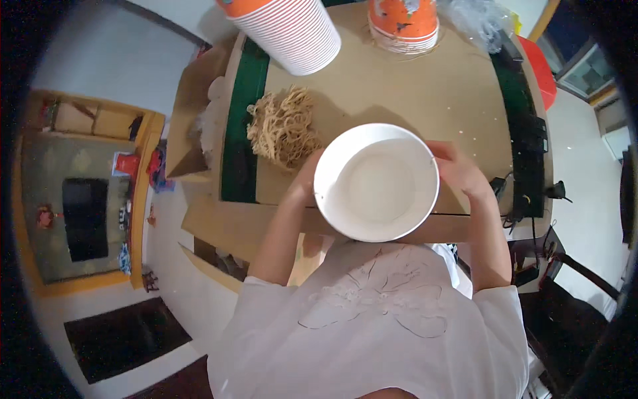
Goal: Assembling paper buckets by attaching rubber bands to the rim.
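Observation:
A large white paper tub (pixel 376 183) is held up in front of me at the table's near edge, its mouth toward me and its inside bare. My left hand (pixel 308 176) holds its left side, with the fingers hidden behind the wall. On the right side my right hand (pixel 460 169) grips it near the rim, slightly blurred. Just beyond my left hand lies a tangled bundle of tan cord (pixel 284 128). A tall stack of white tubs (pixel 292 33) with an orange one leans at the far left. At the far side, an orange patterned tub (pixel 403 25) has loose strands around its base.
Brown cardboard (pixel 399 90) covers the table, over a green surface (pixel 242 133). Clear plastic wrap (pixel 480 21) lies at the far right. Cables and a black plug (pixel 558 191) sit along the right edge. Cardboard boxes (pixel 193 113) stand left, a black chair (pixel 571 312) right.

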`<state>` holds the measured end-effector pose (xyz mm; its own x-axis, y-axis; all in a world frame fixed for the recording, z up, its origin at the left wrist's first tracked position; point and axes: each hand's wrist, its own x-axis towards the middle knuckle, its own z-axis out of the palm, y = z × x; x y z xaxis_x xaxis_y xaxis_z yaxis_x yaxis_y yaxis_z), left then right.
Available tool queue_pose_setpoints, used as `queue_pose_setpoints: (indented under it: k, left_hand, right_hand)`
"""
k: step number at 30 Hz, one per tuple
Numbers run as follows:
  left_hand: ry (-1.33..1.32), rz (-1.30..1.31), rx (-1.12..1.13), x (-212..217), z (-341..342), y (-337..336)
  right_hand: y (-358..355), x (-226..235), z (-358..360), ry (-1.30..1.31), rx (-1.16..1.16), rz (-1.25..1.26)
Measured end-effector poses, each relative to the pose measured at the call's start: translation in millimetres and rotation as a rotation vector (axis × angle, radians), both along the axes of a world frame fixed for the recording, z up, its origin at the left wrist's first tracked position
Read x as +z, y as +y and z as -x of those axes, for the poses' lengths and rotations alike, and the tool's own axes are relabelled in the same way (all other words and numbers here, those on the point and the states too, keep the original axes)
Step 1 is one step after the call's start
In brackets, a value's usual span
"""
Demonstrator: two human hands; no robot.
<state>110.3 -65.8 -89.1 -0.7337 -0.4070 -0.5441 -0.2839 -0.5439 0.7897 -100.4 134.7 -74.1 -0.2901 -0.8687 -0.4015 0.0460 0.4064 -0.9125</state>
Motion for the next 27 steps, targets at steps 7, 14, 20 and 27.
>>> queue_pose_setpoints:
  k: [7,14,20,27]
  left_hand:
    - [0.112,0.168,-0.355,-6.7,-7.9,-16.9]
    - [-0.215,0.880,-0.359,69.9,24.1,-20.6]
    - [0.286,1.881,0.090,175.0,113.7,-41.8]
    - [0.472,2.073,0.339,223.3,217.4,-59.8]
  right_hand:
    - [-1.1,3.3,-4.4,0.103,0.012,-0.010]
    - [-5.7,57.8,6.2,0.327,-0.001,0.374]
    - [-51.7,146.6,93.0,1.195,-0.323,0.468]
    - [-138.1,200.5,177.4,1.331,-0.555,0.469]
